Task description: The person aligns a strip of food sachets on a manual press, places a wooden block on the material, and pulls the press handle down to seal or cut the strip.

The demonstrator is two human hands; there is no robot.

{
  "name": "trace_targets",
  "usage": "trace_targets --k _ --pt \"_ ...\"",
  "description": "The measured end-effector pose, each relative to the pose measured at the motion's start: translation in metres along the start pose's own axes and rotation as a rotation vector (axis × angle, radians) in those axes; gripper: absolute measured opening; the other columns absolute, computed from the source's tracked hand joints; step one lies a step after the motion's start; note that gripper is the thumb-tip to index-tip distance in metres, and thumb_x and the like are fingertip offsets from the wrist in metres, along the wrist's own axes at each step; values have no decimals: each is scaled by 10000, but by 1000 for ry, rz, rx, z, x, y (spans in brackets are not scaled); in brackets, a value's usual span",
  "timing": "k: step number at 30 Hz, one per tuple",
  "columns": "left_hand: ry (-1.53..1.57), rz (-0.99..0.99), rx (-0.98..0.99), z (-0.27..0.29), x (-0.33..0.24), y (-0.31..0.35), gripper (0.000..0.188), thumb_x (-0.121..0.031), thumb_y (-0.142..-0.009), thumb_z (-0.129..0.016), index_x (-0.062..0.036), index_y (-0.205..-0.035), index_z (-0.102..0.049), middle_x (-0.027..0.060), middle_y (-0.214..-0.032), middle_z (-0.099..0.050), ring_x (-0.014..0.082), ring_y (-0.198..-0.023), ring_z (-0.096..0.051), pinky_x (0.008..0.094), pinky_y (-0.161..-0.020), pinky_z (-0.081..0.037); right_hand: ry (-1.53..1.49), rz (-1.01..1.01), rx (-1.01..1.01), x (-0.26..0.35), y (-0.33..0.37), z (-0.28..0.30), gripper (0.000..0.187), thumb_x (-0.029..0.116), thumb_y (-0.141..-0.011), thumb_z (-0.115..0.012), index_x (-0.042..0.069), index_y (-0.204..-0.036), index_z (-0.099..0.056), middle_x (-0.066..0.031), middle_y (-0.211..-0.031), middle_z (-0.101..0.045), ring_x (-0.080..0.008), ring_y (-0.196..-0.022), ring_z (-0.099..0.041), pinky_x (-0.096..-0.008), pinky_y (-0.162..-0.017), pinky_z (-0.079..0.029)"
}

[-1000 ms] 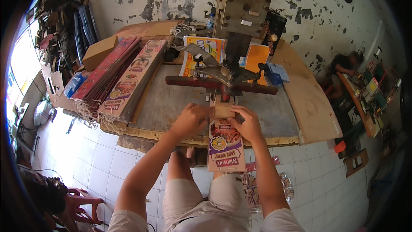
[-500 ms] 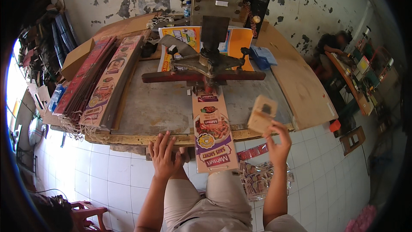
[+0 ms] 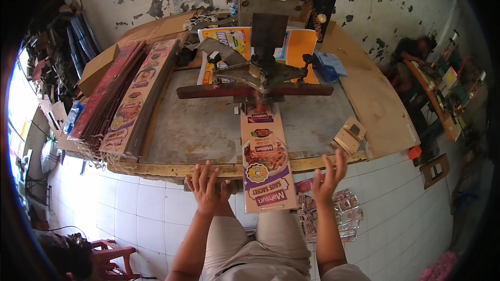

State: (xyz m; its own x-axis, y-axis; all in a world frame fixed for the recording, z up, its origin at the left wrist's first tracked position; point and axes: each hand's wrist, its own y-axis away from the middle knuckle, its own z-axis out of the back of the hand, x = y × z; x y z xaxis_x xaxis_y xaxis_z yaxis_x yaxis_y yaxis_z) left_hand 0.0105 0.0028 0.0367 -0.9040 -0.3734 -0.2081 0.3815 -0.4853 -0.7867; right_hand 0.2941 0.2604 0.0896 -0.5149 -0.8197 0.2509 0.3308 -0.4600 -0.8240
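A long printed cardboard strip (image 3: 264, 164), peach with food pictures, lies under the dark metal press (image 3: 260, 75). Its near end hangs over the table's front edge toward my lap. My left hand (image 3: 206, 190) is left of the strip at that edge, fingers spread, holding nothing. To the strip's right, my right hand (image 3: 327, 181) is raised with its fingers apart and empty. Just beyond its fingertips a small wooden block (image 3: 350, 135) with a dark opening rests on the table's right front corner. Where the strip's far end sits beneath the press is hidden.
Stacks of peach strips (image 3: 136, 99) and red strips (image 3: 104, 93) lie on the table's left. Printed sheets (image 3: 302, 54) and a blue plastic packet (image 3: 330, 66) are behind the press. Sachet strips (image 3: 338, 211) lie on the tiled floor. Another person (image 3: 414, 49) sits far right.
My right hand has let go of the wooden block, which now rests on the table's right corner. The left hand remains by the front edge. The whole view has shifted slightly.
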Motion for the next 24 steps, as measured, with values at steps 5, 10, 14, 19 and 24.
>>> trace_targets --k 5,10,14,19,24 --pt "-38 -18 6 -3 3 5 515 -383 -1014 -699 -158 -1473 -647 142 -1661 -548 414 -1607 -389 629 -1350 -110 -61 -48 -29 29 33 -43 561 462 -1141 -491 63 -1531 -554 -193 -1665 -452 -494 -1590 -305 -720 -1259 -211" --pt "-36 -18 -23 -7 3 4 513 -348 -992 -717 -160 -1463 -637 142 -1655 -551 425 -1600 -389 639 -1347 -104 -82 -22 -83 22 37 -53 554 471 -1137 -495 62 -1507 -557 -190 -1646 -463 -487 -1586 -310 -710 -1251 -223" --pt "-41 -15 -20 -7 3 5 507 -326 -985 -724 -159 -1454 -627 141 -1653 -552 428 -1598 -389 641 -1348 -103 -65 -6 -83 19 39 -54 566 485 -1137 -494 52 -1495 -563 -192 -1647 -460 -488 -1581 -313 -714 -1250 -226" --pt "-38 -24 -23 -7 2 3 501 -297 -979 -733 -162 -1449 -623 142 -1650 -551 426 -1603 -383 645 -1349 -97 -66 4 -84 17 40 -54 569 487 -1142 -484 47 -1494 -563 -197 -1645 -460 -493 -1572 -318 -716 -1249 -225" --pt "-42 -25 -37 -10 3 5 506 -281 -970 -736 -165 -1448 -621 141 -1650 -548 425 -1608 -375 651 -1348 -92 -34 10 -81 19 38 -53 559 474 -1147 -478 49 -1502 -559 -204 -1644 -458 -498 -1562 -325 -710 -1246 -232"
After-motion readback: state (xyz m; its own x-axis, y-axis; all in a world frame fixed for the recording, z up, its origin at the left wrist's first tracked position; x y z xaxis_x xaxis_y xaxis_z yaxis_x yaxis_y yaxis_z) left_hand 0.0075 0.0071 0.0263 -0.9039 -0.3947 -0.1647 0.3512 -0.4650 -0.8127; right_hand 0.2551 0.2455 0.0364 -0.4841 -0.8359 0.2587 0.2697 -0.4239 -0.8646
